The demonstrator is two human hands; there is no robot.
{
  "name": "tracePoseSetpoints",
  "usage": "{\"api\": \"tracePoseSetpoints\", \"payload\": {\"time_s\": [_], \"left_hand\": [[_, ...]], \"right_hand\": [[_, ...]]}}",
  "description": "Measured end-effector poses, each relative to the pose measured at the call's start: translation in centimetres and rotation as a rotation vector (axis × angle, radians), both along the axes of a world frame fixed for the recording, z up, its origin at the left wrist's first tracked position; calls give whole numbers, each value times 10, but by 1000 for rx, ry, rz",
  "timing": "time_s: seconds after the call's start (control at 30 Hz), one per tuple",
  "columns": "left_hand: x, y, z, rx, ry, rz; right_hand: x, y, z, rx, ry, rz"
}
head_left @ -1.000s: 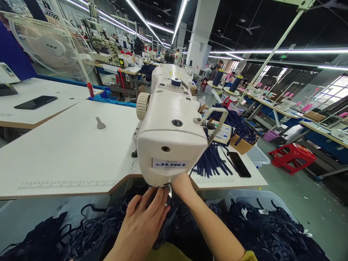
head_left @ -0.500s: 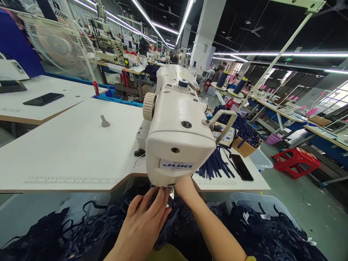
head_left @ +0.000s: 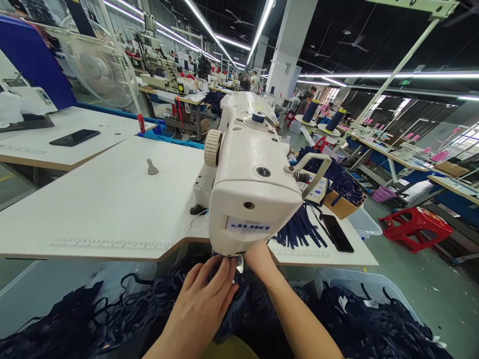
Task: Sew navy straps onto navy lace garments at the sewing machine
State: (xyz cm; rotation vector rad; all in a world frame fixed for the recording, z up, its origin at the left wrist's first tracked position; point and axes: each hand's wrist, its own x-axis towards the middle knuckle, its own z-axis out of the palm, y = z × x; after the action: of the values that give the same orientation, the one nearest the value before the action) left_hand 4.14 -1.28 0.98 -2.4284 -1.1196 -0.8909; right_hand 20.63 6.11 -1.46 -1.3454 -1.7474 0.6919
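Note:
A cream sewing machine (head_left: pixel 258 184) marked JUKI stands at the middle of the view. My left hand (head_left: pixel 209 294) is at the near end of its head, fingers bent and pressed together on dark navy fabric (head_left: pixel 234 309). The fingertips pass under the machine's edge. Beside them is a small shiny metal part (head_left: pixel 240 264). My right hand (head_left: pixel 259 258) reaches under the head from the right; its fingers are hidden behind the machine. Navy strips (head_left: pixel 299 229) lie on the table to the right.
The white table (head_left: pixel 112 199) bears a small grey metal piece (head_left: pixel 151 167) at left and a black phone (head_left: pixel 337 233) at right. Clear bins (head_left: pixel 374 279) of navy strips flank my lap. A red stool (head_left: pixel 417 229), a fan (head_left: pixel 97 70) and thread cones (head_left: pixel 310 111) stand beyond.
The whole view has shifted slightly, so the machine and table appear further right. Both hands stay at the near end of the machine, the left one in nearly the same pose.

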Motion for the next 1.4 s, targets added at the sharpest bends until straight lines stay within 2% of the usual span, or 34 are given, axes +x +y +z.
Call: {"api": "tracePoseSetpoints", "payload": {"time_s": [0.33,0.47,0.53,0.6,0.63,0.67,0.8,0.93,1.07,1.13,1.17,1.27,1.33,1.4], "left_hand": [[6,1,-2,46,122,-34],[5,1,-2,58,127,-24],[4,0,-2,69,137,-27],[4,-1,-3,66,141,-33],[4,-2,-3,60,137,-35],[4,-2,-3,51,128,-35],[6,-5,-4,20,77,-51],[5,-11,-8,-56,-20,-131],[-12,-18,-15,-244,-229,-224],[-22,-21,-21,-413,-345,-251],[-26,-22,-24,-519,-388,-266],[-29,-22,-41,-880,-444,-331],[-25,-21,-58,-1086,-481,-370],[-20,-18,-75,-1246,-562,-379]], "right_hand": [[-3,-6,8,4,112,-47],[8,-33,17,-4,183,-103],[18,-55,21,-123,189,-26],[28,-78,24,-308,150,193],[32,-87,24,-362,133,243],[34,-95,23,-392,116,255],[29,-105,20,-376,115,147],[21,-102,22,-330,194,211],[31,-109,20,-257,293,335],[41,-118,12,-283,498,319],[46,-124,7,-311,642,253],[67,-142,-3,-376,967,-72],[90,-153,-6,-389,1008,-241],[122,-163,-8,-389,954,-363]]}}
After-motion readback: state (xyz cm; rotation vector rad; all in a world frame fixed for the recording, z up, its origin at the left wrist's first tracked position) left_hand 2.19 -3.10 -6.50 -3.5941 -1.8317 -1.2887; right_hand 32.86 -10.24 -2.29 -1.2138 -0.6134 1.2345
